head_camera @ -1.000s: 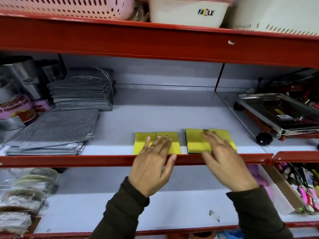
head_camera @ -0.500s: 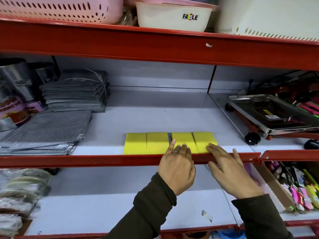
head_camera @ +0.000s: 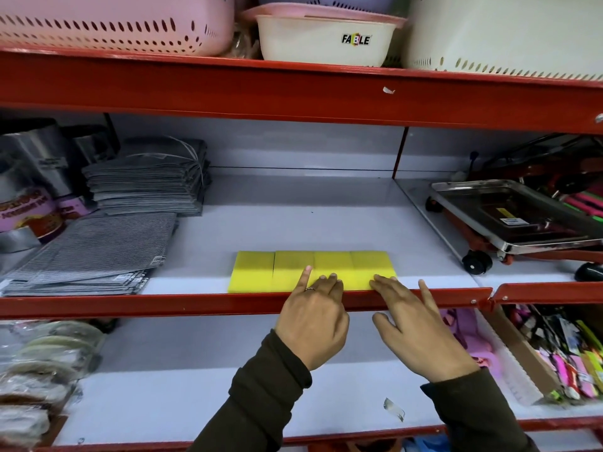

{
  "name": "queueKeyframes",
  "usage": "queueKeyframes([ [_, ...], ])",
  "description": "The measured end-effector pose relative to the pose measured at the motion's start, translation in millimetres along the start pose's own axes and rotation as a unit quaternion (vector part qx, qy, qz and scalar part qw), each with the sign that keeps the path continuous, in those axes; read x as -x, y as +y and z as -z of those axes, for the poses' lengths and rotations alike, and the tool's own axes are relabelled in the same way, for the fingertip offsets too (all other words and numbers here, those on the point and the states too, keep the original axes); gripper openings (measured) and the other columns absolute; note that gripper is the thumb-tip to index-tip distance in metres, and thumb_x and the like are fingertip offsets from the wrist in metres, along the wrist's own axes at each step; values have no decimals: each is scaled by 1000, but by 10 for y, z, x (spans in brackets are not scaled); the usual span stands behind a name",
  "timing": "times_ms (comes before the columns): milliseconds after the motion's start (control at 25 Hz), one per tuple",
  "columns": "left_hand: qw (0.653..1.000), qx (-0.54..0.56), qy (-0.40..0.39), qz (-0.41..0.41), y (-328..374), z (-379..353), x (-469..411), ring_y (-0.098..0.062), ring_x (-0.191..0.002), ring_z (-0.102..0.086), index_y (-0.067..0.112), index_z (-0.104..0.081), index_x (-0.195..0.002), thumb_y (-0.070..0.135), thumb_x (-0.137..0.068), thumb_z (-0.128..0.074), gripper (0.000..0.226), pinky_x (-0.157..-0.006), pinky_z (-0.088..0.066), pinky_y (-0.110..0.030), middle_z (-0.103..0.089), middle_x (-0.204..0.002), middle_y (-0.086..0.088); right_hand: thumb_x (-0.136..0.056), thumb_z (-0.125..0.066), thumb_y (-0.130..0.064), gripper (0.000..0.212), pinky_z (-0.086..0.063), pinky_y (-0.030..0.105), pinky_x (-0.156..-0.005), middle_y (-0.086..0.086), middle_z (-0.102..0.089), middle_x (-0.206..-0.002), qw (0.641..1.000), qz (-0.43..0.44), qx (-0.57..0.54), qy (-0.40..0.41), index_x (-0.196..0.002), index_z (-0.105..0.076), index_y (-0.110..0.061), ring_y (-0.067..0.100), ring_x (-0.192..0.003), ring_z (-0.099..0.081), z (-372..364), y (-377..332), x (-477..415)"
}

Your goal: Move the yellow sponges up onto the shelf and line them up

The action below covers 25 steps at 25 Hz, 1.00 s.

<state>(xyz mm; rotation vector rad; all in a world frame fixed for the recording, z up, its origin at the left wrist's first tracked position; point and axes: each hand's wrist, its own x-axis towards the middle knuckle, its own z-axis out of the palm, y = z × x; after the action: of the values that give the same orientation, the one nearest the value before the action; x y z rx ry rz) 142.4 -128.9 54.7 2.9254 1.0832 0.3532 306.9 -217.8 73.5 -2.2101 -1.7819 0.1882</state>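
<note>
We find the four yellow sponges (head_camera: pixel 312 270) already on the middle shelf (head_camera: pixel 293 220), laid flat side by side in one row, each touching its neighbour, with their front edges just behind the red front lip (head_camera: pixel 163 305). We rest the left hand (head_camera: pixel 315 324) over the lip with its fingers spread and flat; the fingertips (head_camera: pixel 306 272) press on the middle sponges and nothing is grasped. We hold the right hand (head_camera: pixel 421 331) likewise flat and unclenched, its fingertips touching the front corner of the rightmost sponge. We judge that this flat-finger contact serves to nudge the row square and keep the soft blocks from lifting or twisting, which a pinch could cause. The lip appears to act as a straightedge for the front edges. The grey mesh mats (head_camera: pixel 98 252) lie well to the left and the steel trolley (head_camera: pixel 515 216) well to the right, so the row sits apart from both. We judge the task nearly complete, with only fine alignment left.
</note>
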Motion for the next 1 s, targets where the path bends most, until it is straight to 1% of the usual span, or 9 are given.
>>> queueKeyframes([
  [120,999,27,21,39,-112,51,56,-17,-158,-28,11,-36,-160,32,-102,-20,64,-132,9,-35,-34,-170,-5,-99,-41,-24,56,3,43,-129,-9,-30,-166,1000,0,-9,10,-155,-35,-23,8,-155,-21,30,39,-28],
  [200,990,17,45,129,-282,94,89,-17,-160,-24,14,-37,-160,35,-99,-16,68,-133,3,-41,-32,-171,-3,-99,-42,-22,57,0,40,-130,-6,-29,-166,1000,7,-13,18,-156,-34,-21,10,-155,-21,46,48,-88],
  [240,984,6,48,174,-364,93,102,-17,-160,-24,15,-38,-159,34,-102,-16,64,-133,-1,-43,-32,-171,-1,-99,-42,-21,58,-2,39,-130,-4,-28,-167,1000,15,-14,17,-156,-33,-20,11,-156,-20,42,41,-126],
  [320,975,15,34,220,-426,68,122,-18,-160,-24,15,-37,-159,33,-108,-23,56,-132,-12,-45,-30,-171,-1,-100,-41,-21,57,-3,35,-130,-2,-27,-168,1000,28,-15,2,-157,-33,-17,12,-156,-20,15,28,-183],
  [440,977,36,19,208,-312,-20,82,-20,-160,-23,12,-29,-163,32,-108,-27,58,-131,-18,-42,-26,-173,-4,-100,-43,-20,55,-12,31,-127,0,-29,-167,999,17,-35,-3,-155,-38,-14,13,-155,-23,28,92,-217],
  [600,979,35,29,201,-248,-110,19,-21,-160,-25,10,-30,-163,33,-108,-28,60,-131,-19,-42,-27,-172,-6,-99,-45,-19,54,-28,26,-120,-2,-37,-164,999,11,-39,9,-152,-43,-19,14,-152,-31,88,192,-189],
  [760,980,32,33,193,-235,-87,53,-21,-158,-31,11,-36,-161,38,-98,-12,72,-129,-25,-39,-31,-171,-5,-98,-45,-21,55,-27,32,-123,3,-35,-164,1000,23,-8,6,-152,-43,-26,20,-154,-27,19,110,-161],
  [920,979,42,40,193,-225,-31,45,-21,-158,-30,11,-35,-161,37,-109,-23,59,-128,-27,-37,-29,-172,-5,-98,-43,-23,55,-26,33,-124,1,-33,-166,1000,15,-12,1,-153,-42,-26,19,-155,-26,67,58,-120],
  [1000,978,51,76,188,-197,60,94,-19,-159,-27,12,-30,-163,40,-111,-27,59,-129,-25,-34,-25,-173,-3,-97,-45,-22,53,-33,34,-120,-1,-35,-164,998,32,-12,55,-150,-46,-24,19,-150,-34,165,-17,-60],
])
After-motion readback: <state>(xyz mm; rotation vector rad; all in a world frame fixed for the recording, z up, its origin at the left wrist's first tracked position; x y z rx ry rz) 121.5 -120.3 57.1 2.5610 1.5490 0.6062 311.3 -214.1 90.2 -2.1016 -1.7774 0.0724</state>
